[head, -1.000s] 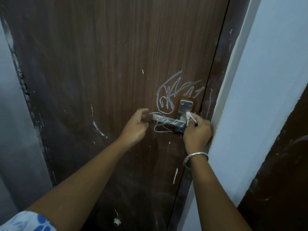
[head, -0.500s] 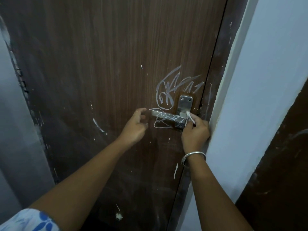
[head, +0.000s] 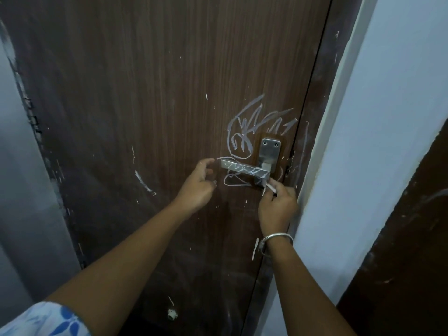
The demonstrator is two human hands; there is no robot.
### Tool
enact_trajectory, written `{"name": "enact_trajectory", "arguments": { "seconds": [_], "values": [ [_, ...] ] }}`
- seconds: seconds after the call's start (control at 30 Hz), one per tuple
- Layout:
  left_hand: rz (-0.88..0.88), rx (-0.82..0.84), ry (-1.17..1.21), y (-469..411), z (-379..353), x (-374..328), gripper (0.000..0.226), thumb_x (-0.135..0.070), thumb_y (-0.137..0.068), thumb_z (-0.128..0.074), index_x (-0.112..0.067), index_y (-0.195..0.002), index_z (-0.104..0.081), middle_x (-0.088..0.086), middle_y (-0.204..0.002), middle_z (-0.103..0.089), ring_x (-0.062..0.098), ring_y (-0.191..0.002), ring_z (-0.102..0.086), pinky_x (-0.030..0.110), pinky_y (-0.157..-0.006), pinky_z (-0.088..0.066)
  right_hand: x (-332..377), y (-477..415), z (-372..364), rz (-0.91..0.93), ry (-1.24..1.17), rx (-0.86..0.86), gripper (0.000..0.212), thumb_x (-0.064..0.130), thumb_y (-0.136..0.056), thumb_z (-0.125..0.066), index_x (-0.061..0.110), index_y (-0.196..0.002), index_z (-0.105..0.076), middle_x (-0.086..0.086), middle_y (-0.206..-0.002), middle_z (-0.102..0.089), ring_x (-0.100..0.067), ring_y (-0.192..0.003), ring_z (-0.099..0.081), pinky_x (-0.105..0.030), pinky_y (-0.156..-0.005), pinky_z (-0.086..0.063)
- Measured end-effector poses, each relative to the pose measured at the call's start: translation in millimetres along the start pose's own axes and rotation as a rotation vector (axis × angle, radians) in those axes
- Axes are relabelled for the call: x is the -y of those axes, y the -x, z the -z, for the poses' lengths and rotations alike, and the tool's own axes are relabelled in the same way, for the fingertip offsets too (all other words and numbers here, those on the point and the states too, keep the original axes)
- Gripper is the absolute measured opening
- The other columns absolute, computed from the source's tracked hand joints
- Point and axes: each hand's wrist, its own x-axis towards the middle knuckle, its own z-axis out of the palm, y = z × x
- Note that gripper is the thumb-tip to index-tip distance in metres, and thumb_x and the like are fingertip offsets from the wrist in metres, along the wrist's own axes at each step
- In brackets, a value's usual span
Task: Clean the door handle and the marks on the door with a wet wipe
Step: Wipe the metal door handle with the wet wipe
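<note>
Though right hand's (head: 277, 209), wipe (head: 269, 188) below handle (head: 244, 169).

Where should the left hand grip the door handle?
Probably the free left end of the door handle, coming from the left, where the left hand hovers open. Its flat bar stands off the door, leaving room to wrap it; the right hand and wet wipe occupy the pivot end.

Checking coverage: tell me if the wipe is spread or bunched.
Bunched: the right hand pinches the wet wipe, only a small strip showing.
</note>
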Motion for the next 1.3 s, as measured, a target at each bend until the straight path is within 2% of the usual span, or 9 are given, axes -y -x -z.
{"name": "enact_trajectory", "arguments": {
  "seconds": [0.2,0.37,0.47,0.63,0.8,1.0,1.17,1.23,1.3],
  "values": [
    [0.007,-0.021,-0.001,4,5,5,0.054,0.001,-0.090,-0.048,-0.022,-0.136,-0.035,0.006,-0.130,-0.046,0.022,-0.107,-0.055,0.027,-0.068,-0.045,1,-4,-11,-0.071,-0.137,-0.102,0.017,0.000,-0.083,-0.061,0.002,-0.099,-0.068,-0.017,-0.100,-0.063,-0.020,-0.085,-0.057,-0.006,-0.070,-0.036],
    [0.006,-0.035,-0.005,4,9,6,0.054,0.002,-0.090,-0.047,-0.021,-0.137,-0.034,0.008,-0.132,-0.042,0.023,-0.104,-0.053,0.028,-0.066,-0.044,-1,2,-26,-0.026,-0.101,-0.018,0.003,0.001,-0.080,-0.065,0.000,-0.082,-0.066,-0.019,-0.088,-0.064,-0.024,-0.074,-0.058,-0.015,-0.063,-0.036],
    [0.008,-0.030,-0.016,7,10,7,0.054,0.001,-0.090,-0.048,-0.023,-0.137,-0.034,0.005,-0.131,-0.042,0.021,-0.105,-0.054,0.028,-0.068,-0.045,-4,2,-26,-0.102,-0.191,-0.098,0.004,0.001,-0.079,-0.066,0.002,-0.082,-0.067,-0.017,-0.086,-0.066,-0.020,-0.073,-0.058,-0.017,-0.063,-0.039],
    [0.044,-0.041,-0.004,10,15,10,0.055,0.001,-0.090,-0.049,-0.022,-0.137,-0.035,0.009,-0.133,-0.045,0.024,-0.113,-0.054,0.045,-0.092,-0.049,-6,-1,-27,-0.139,-0.257,-0.206,0.003,0.002,-0.078,-0.067,0.001,-0.081,-0.067,-0.018,-0.084,-0.068,-0.026,-0.076,-0.063,-0.028,-0.066,-0.049],
    [0.038,-0.022,-0.037,11,8,16,0.054,0.000,-0.090,-0.048,-0.021,-0.138,-0.033,0.010,-0.135,-0.043,0.021,-0.113,-0.052,0.029,-0.082,-0.046,-4,0,-34,-0.102,-0.216,-0.036,0.005,0.005,-0.078,-0.069,0.003,-0.075,-0.065,-0.015,-0.078,-0.067,-0.025,-0.070,-0.062,-0.025,-0.062,-0.047],
    [0.030,-0.013,-0.055,9,0,20,0.054,-0.003,-0.090,-0.050,-0.023,-0.138,-0.034,0.009,-0.135,-0.043,0.018,-0.114,-0.048,0.018,-0.069,-0.041,-4,-2,-24,-0.249,-0.397,-0.221,0.008,0.010,-0.078,-0.072,0.010,-0.078,-0.064,-0.001,-0.076,-0.064,-0.006,-0.068,-0.058,-0.007,-0.058,-0.044],
    [0.034,0.005,-0.050,8,-5,21,0.057,-0.003,-0.089,-0.051,-0.021,-0.139,-0.032,0.011,-0.135,-0.043,0.025,-0.123,-0.046,0.025,-0.079,-0.042,6,-4,-35,-0.256,-0.326,-0.057,0.013,0.006,-0.073,-0.074,0.005,-0.069,-0.062,-0.005,-0.070,-0.063,-0.013,-0.061,-0.056,-0.023,-0.059,-0.046],
    [0.032,-0.002,-0.056,10,-7,21,0.056,-0.001,-0.089,-0.050,-0.020,-0.138,-0.033,0.008,-0.132,-0.045,0.017,-0.114,-0.049,0.017,-0.072,-0.043,8,-5,-38,-0.265,-0.326,-0.069,0.016,0.006,-0.071,-0.075,0.004,-0.067,-0.060,-0.005,-0.068,-0.063,-0.012,-0.059,-0.056,-0.021,-0.057,-0.043],
    [0.030,-0.021,-0.053,11,-8,23,0.054,0.002,-0.088,-0.049,-0.018,-0.136,-0.036,0.004,-0.123,-0.047,0.005,-0.095,-0.051,0.007,-0.061,-0.042,8,-5,-36,-0.285,-0.374,-0.142,0.016,0.006,-0.069,-0.076,0.008,-0.065,-0.060,0.000,-0.063,-0.061,-0.001,-0.055,-0.054,-0.014,-0.054,-0.040]
  ]
}}
